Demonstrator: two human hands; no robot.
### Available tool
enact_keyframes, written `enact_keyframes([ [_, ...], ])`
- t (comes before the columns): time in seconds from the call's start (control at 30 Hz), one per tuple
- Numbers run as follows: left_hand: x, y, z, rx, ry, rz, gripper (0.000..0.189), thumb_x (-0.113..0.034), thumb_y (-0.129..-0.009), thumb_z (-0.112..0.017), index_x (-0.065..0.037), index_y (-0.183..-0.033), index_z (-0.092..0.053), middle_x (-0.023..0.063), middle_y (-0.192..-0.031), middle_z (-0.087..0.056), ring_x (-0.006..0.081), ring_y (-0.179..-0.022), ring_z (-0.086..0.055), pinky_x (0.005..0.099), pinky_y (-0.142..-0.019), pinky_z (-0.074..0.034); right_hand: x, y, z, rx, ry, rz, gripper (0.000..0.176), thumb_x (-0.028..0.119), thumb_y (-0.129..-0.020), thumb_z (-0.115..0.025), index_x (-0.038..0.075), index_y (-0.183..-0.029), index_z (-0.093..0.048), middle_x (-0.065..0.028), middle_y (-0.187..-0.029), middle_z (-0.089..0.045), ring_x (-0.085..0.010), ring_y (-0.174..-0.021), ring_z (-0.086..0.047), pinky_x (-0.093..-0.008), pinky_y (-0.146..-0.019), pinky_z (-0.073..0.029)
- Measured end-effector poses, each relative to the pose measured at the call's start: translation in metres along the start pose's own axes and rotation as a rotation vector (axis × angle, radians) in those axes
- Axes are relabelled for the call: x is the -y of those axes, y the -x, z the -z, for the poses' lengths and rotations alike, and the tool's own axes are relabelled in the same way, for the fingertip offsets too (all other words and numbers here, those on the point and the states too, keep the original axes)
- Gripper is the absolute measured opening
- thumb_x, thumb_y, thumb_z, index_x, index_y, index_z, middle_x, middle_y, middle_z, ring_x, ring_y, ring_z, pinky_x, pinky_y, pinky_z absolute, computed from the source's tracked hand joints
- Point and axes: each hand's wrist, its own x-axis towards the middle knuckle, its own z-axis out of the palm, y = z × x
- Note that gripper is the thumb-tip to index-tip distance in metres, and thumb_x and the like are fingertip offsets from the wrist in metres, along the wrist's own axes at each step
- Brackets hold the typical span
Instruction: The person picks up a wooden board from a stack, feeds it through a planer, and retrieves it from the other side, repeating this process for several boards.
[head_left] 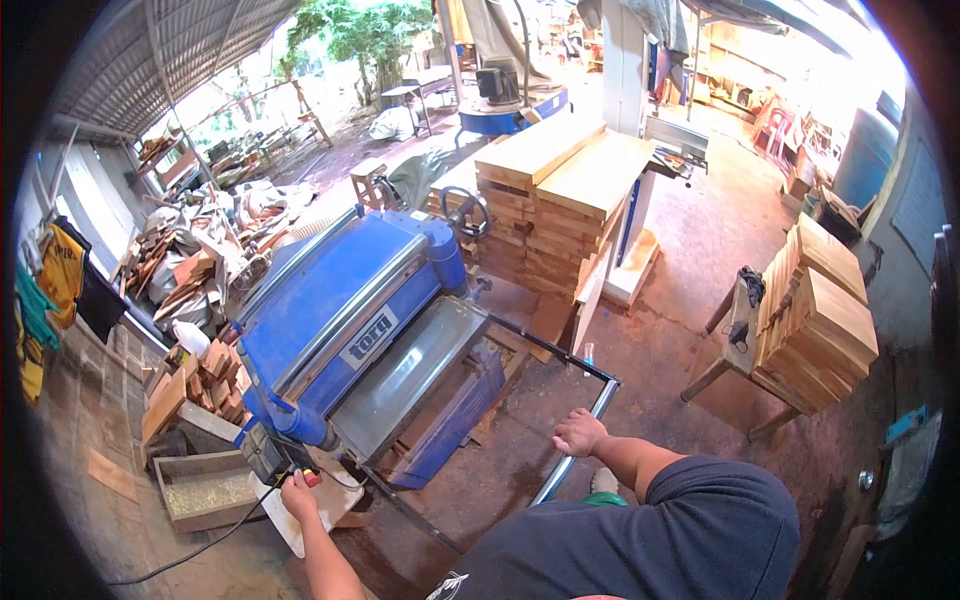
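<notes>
A blue thickness planer (330, 290) with a bare metal table (410, 365) stands in front of me. My left hand (298, 494) is at the switch box (268, 452) on its near left side, fingers closed at a red switch (312, 478). A black frame extends from the planer towards me and carries a shiny metal roller (555, 480). Over that roller lies my right hand (580, 433), its fingers curled across the bar. The fingers' undersides are hidden in both hands.
Stacked wooden boards (560, 190) rise behind the planer. On the right, more wooden pieces (815, 320) sit on a low bench (725, 370). A wooden tray (205, 490) and a black cable (200, 550) are on the floor at left, near a scrap wood pile (215, 375).
</notes>
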Motion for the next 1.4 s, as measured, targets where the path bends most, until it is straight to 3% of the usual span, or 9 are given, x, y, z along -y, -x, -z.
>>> enact_keyframes([
  [0.5, -0.001, 0.0, -0.002, -0.001, -0.07, 0.019, 0.04, -0.032, -0.091, -0.054, 0.003, -0.076, -0.064, 0.0243, -0.075, -0.063, 0.0435, -0.073, -0.06, 0.0516, -0.066, -0.043, -0.001, -0.001, -0.003, 0.002, -0.002, 0.009, 0.036, 0.04, -0.086, -0.045, 0.011, -0.086, -0.065, -0.0083, -0.082, -0.064, -0.0268, -0.087, -0.058, -0.041, -0.085, -0.04],
  [1.4, 0.0, -0.001, 0.005, 0.07, 0.021, 0.021, 0.036, -0.03, -0.09, -0.058, 0.002, -0.073, -0.062, 0.023, -0.07, -0.061, 0.0427, -0.068, -0.059, 0.0487, -0.061, -0.043, 0.001, -0.002, 0.001, 0.03, -0.009, -0.01, 0.04, 0.041, -0.087, -0.042, 0.01, -0.083, -0.066, -0.0082, -0.084, -0.065, -0.0268, -0.09, -0.058, -0.0409, -0.087, -0.039],
])
